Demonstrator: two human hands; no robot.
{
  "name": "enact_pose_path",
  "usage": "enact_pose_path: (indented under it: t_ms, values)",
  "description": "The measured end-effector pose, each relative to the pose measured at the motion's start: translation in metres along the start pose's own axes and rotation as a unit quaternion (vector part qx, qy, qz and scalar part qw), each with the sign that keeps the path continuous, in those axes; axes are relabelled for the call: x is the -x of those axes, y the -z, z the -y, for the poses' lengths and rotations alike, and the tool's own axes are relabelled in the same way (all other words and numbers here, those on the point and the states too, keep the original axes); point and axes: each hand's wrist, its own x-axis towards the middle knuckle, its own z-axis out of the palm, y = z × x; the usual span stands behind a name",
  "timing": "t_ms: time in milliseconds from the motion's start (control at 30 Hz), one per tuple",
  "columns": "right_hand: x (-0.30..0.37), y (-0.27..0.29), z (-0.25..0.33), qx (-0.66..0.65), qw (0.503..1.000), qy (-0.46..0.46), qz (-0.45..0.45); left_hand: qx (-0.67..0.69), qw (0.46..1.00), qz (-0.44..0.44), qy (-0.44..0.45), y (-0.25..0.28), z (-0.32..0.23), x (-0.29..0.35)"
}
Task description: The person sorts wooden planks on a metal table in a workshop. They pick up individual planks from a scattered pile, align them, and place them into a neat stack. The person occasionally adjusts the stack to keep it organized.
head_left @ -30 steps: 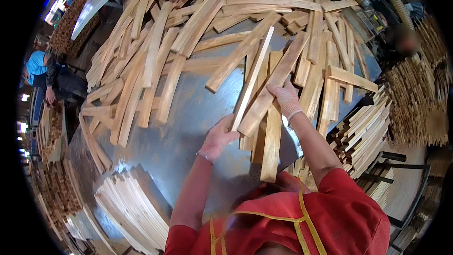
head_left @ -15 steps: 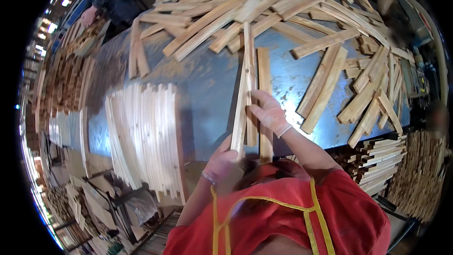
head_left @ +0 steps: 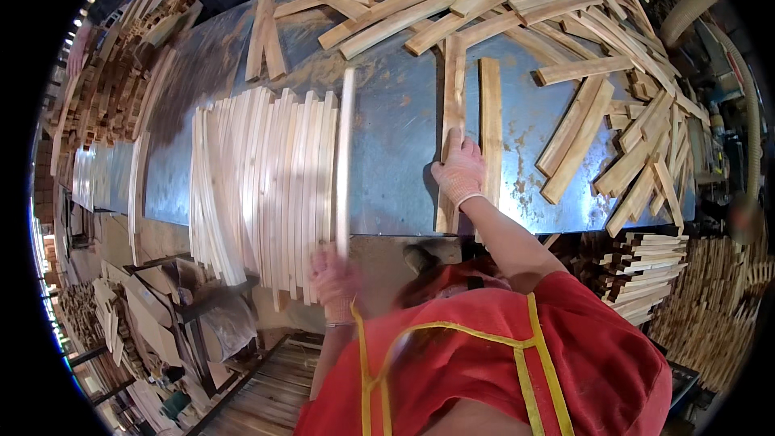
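Observation:
My left hand (head_left: 333, 276), in a light knitted glove and somewhat blurred, grips the near end of a narrow pale wooden strip (head_left: 345, 157). This strip stands just to the right of a row of pale strips (head_left: 274, 169) set side by side, their near ends jutting past the table edge. My right hand (head_left: 462, 169), gloved likewise, is closed on a wooden board (head_left: 454, 93) lying lengthwise on the metal table (head_left: 387, 153). Right of that hand, apart from it, lies another board (head_left: 490, 117); its near part is hidden by my forearm.
A heap of loose boards (head_left: 476, 4) covers the table's far side and spreads down the right. Stacked wood (head_left: 642, 270) stands below the table at right. Another pile (head_left: 113, 89) lies at far left, with a person's hand (head_left: 78, 50) beside it.
My left hand has moved left with a strip, from beside the right hand to the edge of the row. My right hand has taken hold of a board on the table. The view has shifted.

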Motion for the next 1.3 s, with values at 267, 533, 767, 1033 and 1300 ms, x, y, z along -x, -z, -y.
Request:
enact_pose_path:
  t_ms: [267,533,767,1033,1300]
  values:
    - [0.017,0.055,-0.037,-0.352,0.934,-0.008,0.064,-0.130,0.990,-0.029,0.049,-0.004,0.003,0.000]
    - [-0.273,0.389,-0.096,-0.533,0.829,0.076,-0.151,0.064,0.981,0.145,-0.110,-0.005,-0.133,-0.075]
    - [-0.167,0.161,-0.179,-0.255,0.965,0.054,-0.026,0.171,0.953,0.186,-0.166,-0.038,-0.277,-0.084]
    - [-0.062,0.092,-0.128,-0.458,0.834,0.033,0.305,0.142,0.978,0.151,0.000,-0.071,-0.289,-0.100]
    - [-0.101,0.146,-0.245,0.017,0.960,-0.243,-0.139,0.416,0.857,0.271,0.137,-0.023,-0.158,-0.083]
